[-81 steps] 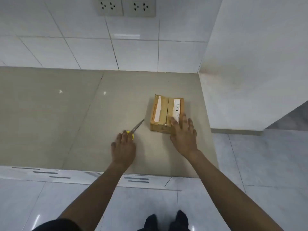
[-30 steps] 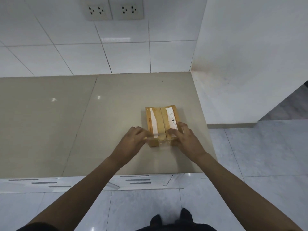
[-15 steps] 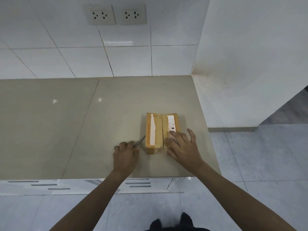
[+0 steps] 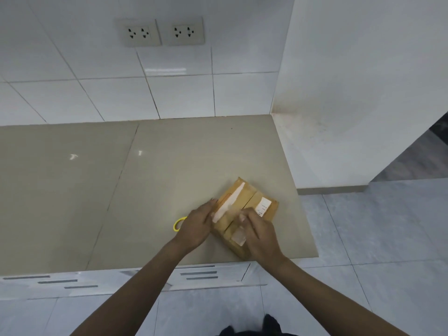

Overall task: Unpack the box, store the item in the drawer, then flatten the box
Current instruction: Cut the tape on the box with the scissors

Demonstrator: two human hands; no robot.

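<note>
Nearest the camera, two bare forearms reach forward over a grey tiled floor [image 4: 363, 251] and the front edge of the bench [image 4: 169, 180], where pale drawer fronts [image 4: 198, 275] with dark slot handles run below the lip.

The right hand [image 4: 260, 235] lies on the near end of the cardboard box [image 4: 244, 207], its grip curled over a loose strip of clear tape [image 4: 238, 236] at the box's near corner; the fingertips appear to pinch that tape, though motion blur makes the exact hold hard to confirm. The left hand [image 4: 197, 226] rests against the box's left side, its grip closed on that side with the fingers [image 4: 213, 204] pressed along the upper edge and thumb side toward the top flap.

Just left of the left hand and partly hidden beneath it, the yellow loop of a pair of scissors [image 4: 178, 223] lies on the bench; the blades are not visible.

The box itself sits under and just beyond both hands, turned at an angle so that one corner points away. Its top flaps are closed along a centre seam, with a long white strip on the left flap and a small white label [image 4: 264, 206] on the right flap.

Beyond the box the bench runs bare to a white tiled wall [image 4: 181, 93], which carries two power sockets [image 4: 161, 32] side by side. To the right of the right hand stands a plain white wall panel [image 4: 351, 93].
</note>
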